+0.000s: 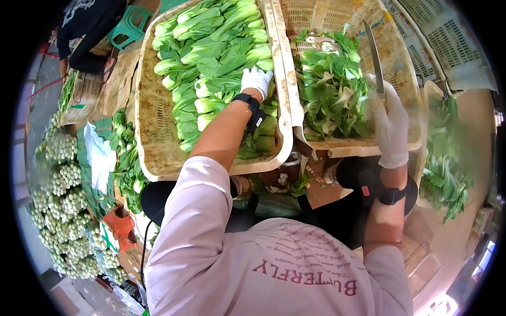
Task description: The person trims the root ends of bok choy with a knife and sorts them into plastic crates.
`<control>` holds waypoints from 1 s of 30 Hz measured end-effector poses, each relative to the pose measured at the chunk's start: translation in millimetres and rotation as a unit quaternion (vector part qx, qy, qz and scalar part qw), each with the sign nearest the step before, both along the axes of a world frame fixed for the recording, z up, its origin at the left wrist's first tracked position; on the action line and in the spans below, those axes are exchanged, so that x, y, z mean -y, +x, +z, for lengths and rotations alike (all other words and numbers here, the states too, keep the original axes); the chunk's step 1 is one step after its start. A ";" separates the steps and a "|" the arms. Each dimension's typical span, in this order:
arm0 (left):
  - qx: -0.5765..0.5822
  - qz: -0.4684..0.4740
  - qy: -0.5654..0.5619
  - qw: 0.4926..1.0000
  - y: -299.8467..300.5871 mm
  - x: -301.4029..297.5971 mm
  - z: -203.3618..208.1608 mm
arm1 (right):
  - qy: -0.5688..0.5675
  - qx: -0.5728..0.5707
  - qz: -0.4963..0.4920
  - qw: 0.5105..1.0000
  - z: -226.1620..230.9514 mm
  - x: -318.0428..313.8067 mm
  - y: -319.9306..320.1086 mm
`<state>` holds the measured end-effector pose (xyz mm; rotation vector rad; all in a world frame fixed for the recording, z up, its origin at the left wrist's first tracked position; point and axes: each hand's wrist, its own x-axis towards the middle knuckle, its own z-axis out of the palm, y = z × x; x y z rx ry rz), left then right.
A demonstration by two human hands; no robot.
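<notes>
My left hand [256,80], in a white glove, is down among the bok choy [221,55] in the left crate. Its fingers curl over a bok choy by the crate's right wall, partly hiding it. Rows of green bok choy with pale stem ends fill much of this crate [153,126]. My right hand [391,124], also gloved, is closed around the handle of a knife [375,52], blade pointing up and away. It hovers at the right side of the second crate [358,147], where loose, trimmed leaves [334,97] lie in a heap.
At the far left are stacks of bundled bok choy [63,210], with an orange stool [122,229] beside them. A green stool [129,29] stands at the upper left near another person [89,37]. More greens [445,163] lie to the right of the crates.
</notes>
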<state>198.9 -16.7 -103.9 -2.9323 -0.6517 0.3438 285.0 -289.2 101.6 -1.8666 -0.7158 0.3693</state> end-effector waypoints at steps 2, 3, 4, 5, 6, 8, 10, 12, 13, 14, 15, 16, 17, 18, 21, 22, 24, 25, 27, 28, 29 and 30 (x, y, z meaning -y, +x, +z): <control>0.031 0.005 0.027 0.999 -5.9 4.1 -1.0 | 0.020 -0.004 0.013 1.000 -0.2 0.3 1.1; 0.032 -0.011 0.041 0.999 -10.7 8.9 4.0 | 0.025 -0.003 0.008 1.000 0.6 0.7 2.1; 0.017 -0.021 0.036 0.999 -16.5 10.3 10.1 | 0.018 -0.005 0.011 1.000 1.6 0.7 2.4; 0.001 -0.028 0.032 0.999 -26.1 7.8 14.4 | 0.013 -0.009 0.015 1.000 3.4 0.3 0.6; 0.018 -0.009 0.016 1.000 -33.9 6.5 22.0 | -0.002 -0.003 0.001 1.000 2.1 -0.2 -0.2; 0.088 0.042 -0.043 0.994 -56.3 -0.2 40.1 | -0.010 0.007 -0.004 1.000 -5.6 2.2 -0.8; 0.224 0.093 -0.177 0.954 -85.1 -20.2 56.6 | -0.005 0.015 0.001 1.000 -11.9 1.4 -5.7; 0.358 0.149 -0.429 0.816 -102.7 -30.7 73.6 | 0.032 -0.017 0.017 0.999 -19.2 -1.0 -13.4; 0.407 0.174 -0.568 0.694 -110.3 -31.5 79.7 | 0.062 -0.048 0.033 0.996 -19.5 -2.3 -17.0; 0.393 0.141 -0.606 0.677 -104.1 -18.0 103.3 | 0.006 -0.066 0.057 0.996 -18.7 -0.2 -15.3; 0.378 0.105 -0.645 0.656 -93.5 4.0 137.3 | 0.009 -0.063 0.046 0.997 -17.2 0.7 -18.8; 0.371 0.069 -0.627 0.682 -89.7 21.7 158.0 | 0.079 -0.089 0.083 0.989 -13.6 -3.8 -29.6; 0.362 0.031 -0.610 0.704 -82.6 39.5 172.4 | 0.146 -0.111 0.118 0.976 -12.3 -6.1 -37.2; 0.353 -0.036 -0.552 0.754 -72.2 57.5 186.1 | 0.134 0.000 0.146 0.980 -14.3 -7.9 -35.6; 0.338 -0.092 -0.560 0.751 -34.2 102.0 204.9 | 0.238 -0.211 0.107 0.942 -1.2 -1.3 -21.4; 0.347 -0.129 -0.560 0.742 -24.2 105.2 207.6 | 0.253 -0.173 0.088 0.948 4.9 5.1 -14.0; 0.351 -0.175 -0.479 0.785 -8.1 117.3 224.8 | 0.190 -0.105 0.049 0.975 3.9 22.3 7.1; 0.358 -0.209 -0.391 0.821 -0.2 122.8 230.9 | 0.121 -0.044 0.017 0.991 3.9 31.2 15.7; 0.383 -0.244 -0.399 0.797 13.5 126.1 232.5 | 0.206 0.040 -0.053 0.976 6.7 42.4 28.1; 0.362 -0.207 -0.349 0.839 19.0 124.1 233.9 | 0.173 0.050 -0.103 0.978 7.5 52.5 38.9; 0.340 -0.170 -0.300 0.875 27.7 122.0 231.9 | 0.138 0.059 -0.154 0.977 7.0 62.3 47.5; 0.369 -0.169 -0.234 0.883 33.7 114.6 222.4 | 0.127 0.083 -0.196 0.969 14.3 62.5 46.4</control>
